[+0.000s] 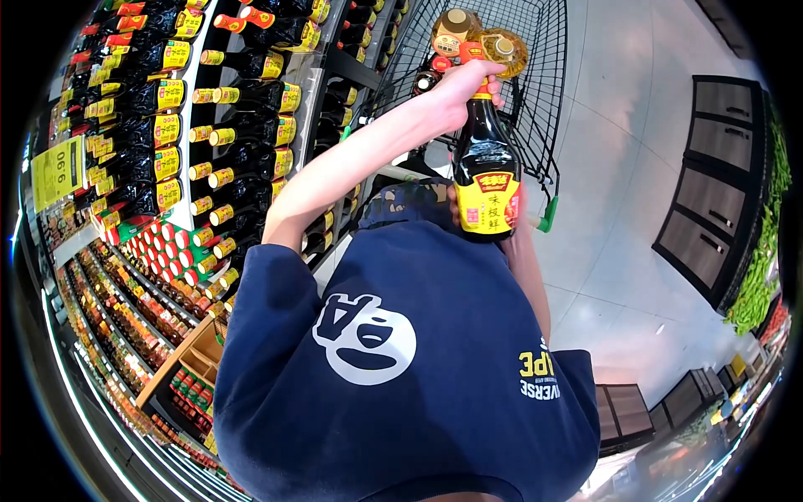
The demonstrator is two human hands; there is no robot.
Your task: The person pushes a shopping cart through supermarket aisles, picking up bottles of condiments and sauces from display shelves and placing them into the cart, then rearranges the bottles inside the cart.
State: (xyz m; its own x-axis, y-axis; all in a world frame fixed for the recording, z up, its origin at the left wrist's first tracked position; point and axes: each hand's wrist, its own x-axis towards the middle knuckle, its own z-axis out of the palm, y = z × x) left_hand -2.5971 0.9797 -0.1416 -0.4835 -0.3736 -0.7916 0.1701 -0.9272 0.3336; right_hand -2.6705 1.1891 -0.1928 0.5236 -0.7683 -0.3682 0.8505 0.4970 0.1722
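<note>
Head view, left hand (477, 81): gripping the soy sauce bottle (488, 171) by its neck
Right hand (521, 209): cupping its lower body
Shopping cart (544, 109): holding other bottles (504, 52)

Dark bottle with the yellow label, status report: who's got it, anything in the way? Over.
Left hand grips dark bottle at its neck. Right hand at its lower end, mostly hidden. Shopping cart beyond; nothing visibly blocking.

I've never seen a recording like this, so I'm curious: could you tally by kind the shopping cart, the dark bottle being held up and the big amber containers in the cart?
Shopping cart: 1
Held dark bottle: 1
Big amber containers: 2
Total: 4
</note>
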